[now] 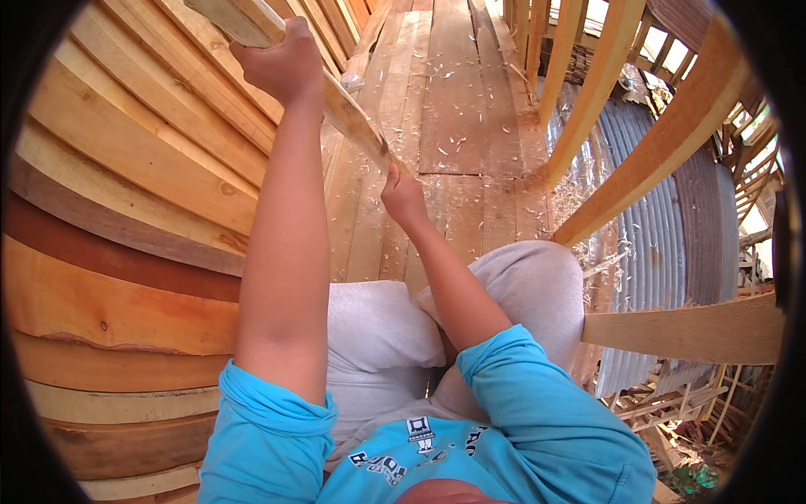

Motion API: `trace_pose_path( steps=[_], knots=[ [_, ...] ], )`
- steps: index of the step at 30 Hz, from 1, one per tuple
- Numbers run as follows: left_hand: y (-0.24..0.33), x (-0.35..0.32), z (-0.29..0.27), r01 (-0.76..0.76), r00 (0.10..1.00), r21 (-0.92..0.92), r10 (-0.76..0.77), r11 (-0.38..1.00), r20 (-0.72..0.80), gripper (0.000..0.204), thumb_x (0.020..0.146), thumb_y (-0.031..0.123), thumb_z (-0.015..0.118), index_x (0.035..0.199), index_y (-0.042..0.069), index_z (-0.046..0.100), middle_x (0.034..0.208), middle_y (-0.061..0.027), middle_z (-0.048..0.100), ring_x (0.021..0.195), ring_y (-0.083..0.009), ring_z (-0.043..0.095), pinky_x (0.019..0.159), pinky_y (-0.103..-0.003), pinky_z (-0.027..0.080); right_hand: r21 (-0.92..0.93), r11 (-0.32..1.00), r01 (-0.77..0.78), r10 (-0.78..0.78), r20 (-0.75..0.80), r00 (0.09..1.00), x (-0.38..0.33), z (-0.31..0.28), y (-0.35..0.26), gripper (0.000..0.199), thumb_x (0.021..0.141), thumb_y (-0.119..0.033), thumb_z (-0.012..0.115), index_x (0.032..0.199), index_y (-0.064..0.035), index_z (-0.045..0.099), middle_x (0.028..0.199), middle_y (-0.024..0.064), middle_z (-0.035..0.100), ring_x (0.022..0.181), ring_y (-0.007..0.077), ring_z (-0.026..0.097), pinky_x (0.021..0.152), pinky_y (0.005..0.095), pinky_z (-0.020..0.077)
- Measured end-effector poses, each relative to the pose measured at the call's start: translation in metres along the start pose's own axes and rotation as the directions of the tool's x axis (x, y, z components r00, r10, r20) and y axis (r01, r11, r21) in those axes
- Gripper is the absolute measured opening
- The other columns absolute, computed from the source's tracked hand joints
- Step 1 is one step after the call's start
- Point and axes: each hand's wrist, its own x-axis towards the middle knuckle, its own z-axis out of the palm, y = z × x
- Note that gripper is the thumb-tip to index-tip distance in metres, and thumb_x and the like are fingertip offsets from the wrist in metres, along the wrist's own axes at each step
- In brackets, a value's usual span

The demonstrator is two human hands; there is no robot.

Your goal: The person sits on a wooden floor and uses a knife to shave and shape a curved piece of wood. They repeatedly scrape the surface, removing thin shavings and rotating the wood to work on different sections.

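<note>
A long, narrow wooden board (pixel 356 116) slants from the upper left down toward the middle of the view. My left hand (pixel 285 63) is high on it, arm stretched out, fingers wrapped round its edge. Near the board's lower end my right hand (pixel 404 199) grips it, with the thumb along the edge. The fingers on the far side of the board are hidden. The board's upper end passes out at the top of the picture, so its full length does not show.
Planks stand side by side as a wall (pixel 126 160) close on the left. Curled shavings lie over the plank floor (pixel 453 126) ahead. Upright wooden posts (pixel 663 155) line the right side. Beyond them is a corrugated metal sheet (pixel 646 244), with scrap wood (pixel 684 403) lower down.
</note>
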Motion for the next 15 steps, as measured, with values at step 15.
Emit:
trace_pose_path(
  steps=[15],
  knots=[
    [0.001,0.003,-0.003,0.07,0.99,0.017,-0.071,0.997,0.123,0.054,0.07,0.013,0.068,0.113,-0.009,0.045,0.1,-0.0218,0.062,0.093,-0.031,0.064,0.087,-0.037,0.05,-0.886,0.259,0.384,0.406,0.461,0.789,0.066,-0.071,0.032,0.039,0.099,-0.032,0.043,0.106,-0.0046,0.069,0.109,0.0171,0.069,0.098,0.0329,0.068,0.081,0.0433,0.0543]
  ],
)
